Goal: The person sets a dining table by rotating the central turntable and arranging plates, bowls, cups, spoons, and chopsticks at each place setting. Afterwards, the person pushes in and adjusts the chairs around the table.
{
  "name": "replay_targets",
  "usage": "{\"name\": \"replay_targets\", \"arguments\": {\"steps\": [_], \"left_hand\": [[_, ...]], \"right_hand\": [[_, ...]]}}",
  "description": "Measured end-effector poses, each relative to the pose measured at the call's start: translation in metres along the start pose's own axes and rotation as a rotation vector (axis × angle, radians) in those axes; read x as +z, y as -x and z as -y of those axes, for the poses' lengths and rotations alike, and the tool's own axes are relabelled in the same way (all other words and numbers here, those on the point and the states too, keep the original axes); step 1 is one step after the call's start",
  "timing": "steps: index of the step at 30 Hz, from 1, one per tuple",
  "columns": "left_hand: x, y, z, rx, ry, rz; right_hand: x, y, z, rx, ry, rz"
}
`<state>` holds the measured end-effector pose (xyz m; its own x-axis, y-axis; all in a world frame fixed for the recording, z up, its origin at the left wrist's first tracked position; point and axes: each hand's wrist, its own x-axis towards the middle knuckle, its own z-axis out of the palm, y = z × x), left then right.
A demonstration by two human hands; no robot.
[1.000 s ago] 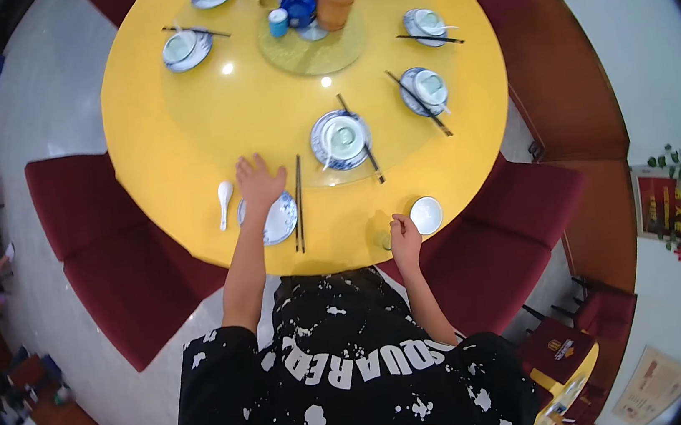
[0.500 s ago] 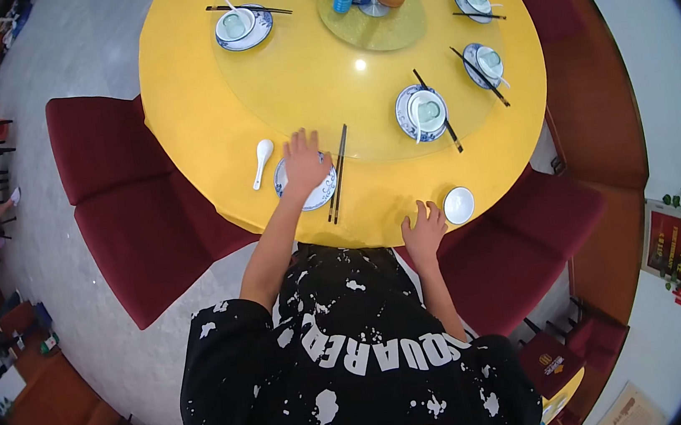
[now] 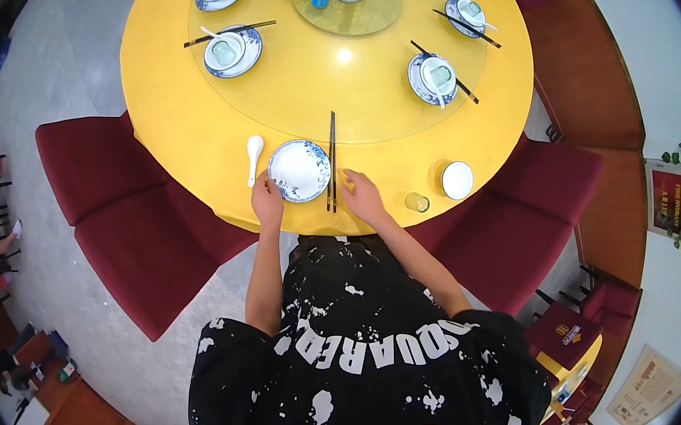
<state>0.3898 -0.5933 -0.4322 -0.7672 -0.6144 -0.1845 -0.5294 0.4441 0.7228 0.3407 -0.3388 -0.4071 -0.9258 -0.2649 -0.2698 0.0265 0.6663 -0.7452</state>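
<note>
On a yellow round table [image 3: 168, 98], a blue-patterned plate [image 3: 299, 172] lies between white spoon [image 3: 255, 157] and black chopsticks [image 3: 332, 163]; left hand [image 3: 267, 204] curls at its rim, grip unclear; right hand [image 3: 362, 196], half-open, seemingly empty, could skew the chopsticks by sweeping inward

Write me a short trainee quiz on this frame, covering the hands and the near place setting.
1. Which lies left of the near plate?
A) fork
B) spoon
C) knife

2. Fill in: the chopsticks beside that plate lie between it and the ____ hand.

3. True or false: the glass nearest the right hand stands inside a bowl.

Key:
1. B
2. right
3. False; that glass stands on the table, beside a white bowl.
</note>
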Motion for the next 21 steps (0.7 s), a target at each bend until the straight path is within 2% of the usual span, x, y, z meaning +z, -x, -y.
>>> {"name": "replay_targets", "arguments": {"steps": [2, 6, 7, 9, 10, 14, 19, 21], "left_hand": [[0.004, -0.005, 0.012, -0.050, 0.084, 0.014], [0.007, -0.007, 0.068, -0.174, 0.245, 0.173], [0.004, -0.006, 0.069, -0.122, 0.215, 0.164], [0.005, -0.005, 0.080, -0.011, 0.134, 0.149], [0.003, 0.003, 0.075, -0.031, 0.158, 0.155], [-0.008, 0.022, 0.021, -0.136, 0.322, 0.210], [0.098, -0.023, 0.007, -0.006, 0.471, 0.310], [0.122, -0.034, -0.024, -0.057, 0.485, 0.354]], "right_hand": [[0.036, -0.030, 0.006, -0.030, 0.123, 0.002], [0.064, -0.028, 0.028, -0.007, 0.210, -0.042], [0.064, -0.028, 0.038, -0.006, 0.243, -0.049], [0.066, -0.031, 0.033, 0.040, 0.112, -0.058], [0.066, -0.033, 0.030, 0.062, 0.048, -0.061], [0.045, -0.004, 0.025, 0.118, -0.159, -0.311], [-0.004, -0.060, -0.034, 0.230, -0.241, -0.456], [-0.017, -0.085, -0.059, 0.237, -0.227, -0.501]]}}
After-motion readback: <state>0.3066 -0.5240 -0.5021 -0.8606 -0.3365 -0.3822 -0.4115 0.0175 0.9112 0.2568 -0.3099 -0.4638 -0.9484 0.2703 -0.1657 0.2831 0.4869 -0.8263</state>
